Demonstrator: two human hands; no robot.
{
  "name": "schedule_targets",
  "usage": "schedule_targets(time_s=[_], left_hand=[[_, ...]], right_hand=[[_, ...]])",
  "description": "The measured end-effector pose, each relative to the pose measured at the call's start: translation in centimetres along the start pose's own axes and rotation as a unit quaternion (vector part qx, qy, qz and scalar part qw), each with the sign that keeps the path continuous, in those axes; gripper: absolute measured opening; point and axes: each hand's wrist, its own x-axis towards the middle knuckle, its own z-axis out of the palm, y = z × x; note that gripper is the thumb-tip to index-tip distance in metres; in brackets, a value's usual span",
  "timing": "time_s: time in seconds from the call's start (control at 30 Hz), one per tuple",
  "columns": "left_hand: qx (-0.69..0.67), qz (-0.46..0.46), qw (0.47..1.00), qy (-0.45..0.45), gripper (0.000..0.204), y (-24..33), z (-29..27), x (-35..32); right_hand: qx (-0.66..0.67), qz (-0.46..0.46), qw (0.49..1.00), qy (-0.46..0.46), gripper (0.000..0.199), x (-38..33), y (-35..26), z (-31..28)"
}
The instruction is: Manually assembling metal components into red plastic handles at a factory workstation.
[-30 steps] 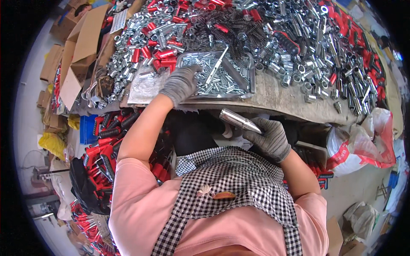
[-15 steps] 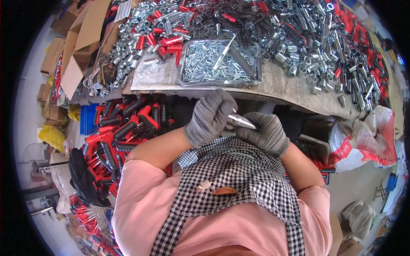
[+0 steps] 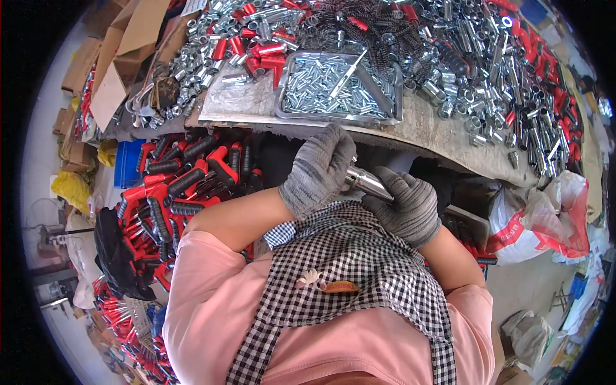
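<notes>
A shiny metal tube (image 3: pixel 369 183) lies slantwise between my hands, in front of the bench edge. My right hand (image 3: pixel 410 208), in a grey knit glove, is closed round its lower right end, thumb along the near side. My left hand (image 3: pixel 319 172), gloved alike, is curled shut over the upper left end of the tube. A small bright bit of metal (image 3: pixel 354 159) shows at its fingertips; what the left fingers hold is hidden. Just beyond stands a clear tray (image 3: pixel 280 106) of small metal pins, with a white stick (image 3: pixel 346 76) and a dark bar (image 3: pixel 374 92) on them.
The bench (image 3: pixel 443 138) carries heaps of metal sleeves (image 3: pixel 471 122), dark springs (image 3: pixel 366 35) and red parts (image 3: pixel 266 58). Below at left are piled red-and-black handles (image 3: pixel 186 173). A white and red sack (image 3: pixel 536 218) stands at right, cardboard boxes (image 3: pixel 131 38) at far left.
My right hand has moved slightly right and down, and more of the metal tube shows between the hands. My left hand stays closed at its end. The view has shifted a little.
</notes>
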Motion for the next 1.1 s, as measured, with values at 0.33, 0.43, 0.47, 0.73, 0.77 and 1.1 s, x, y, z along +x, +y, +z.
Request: schedule_targets(time_s=[0.33, 0.43, 0.47, 0.73, 0.77, 1.1], left_hand=[[-0.223, -0.326, 0.917, -0.050, 0.015, -0.3, -1.7, 2.1], [-0.277, -0.328, 0.903, -0.030, 0.013, -0.5, -1.2, 2.0], [-0.278, -0.327, 0.903, -0.032, 0.013, -0.6, -1.2, 1.9], [-0.146, -0.193, 0.970, -0.031, 0.013, 1.4, 0.2, 1.0], [-0.112, -0.177, 0.977, -0.032, 0.012, 1.5, 0.2, 1.1], [-0.428, -0.149, 0.884, -0.110, 0.016, 0.5, -1.8, 0.7]], right_hand=[[0.028, -0.016, 0.999, 0.034, 0.057, -0.3, 1.0, -0.5], [-0.012, -0.055, 0.998, 0.032, 0.056, -0.4, 0.9, -1.1], [-0.013, -0.054, 0.998, 0.033, 0.056, -0.5, 1.0, -1.0], [0.051, 0.026, 0.998, 0.027, 0.058, 0.4, 0.5, 0.0], [0.051, 0.026, 0.998, 0.027, 0.058, 0.5, 0.5, 0.2], [0.126, 0.033, 0.991, -0.022, 0.042, 0.4, 0.7, -0.7]])
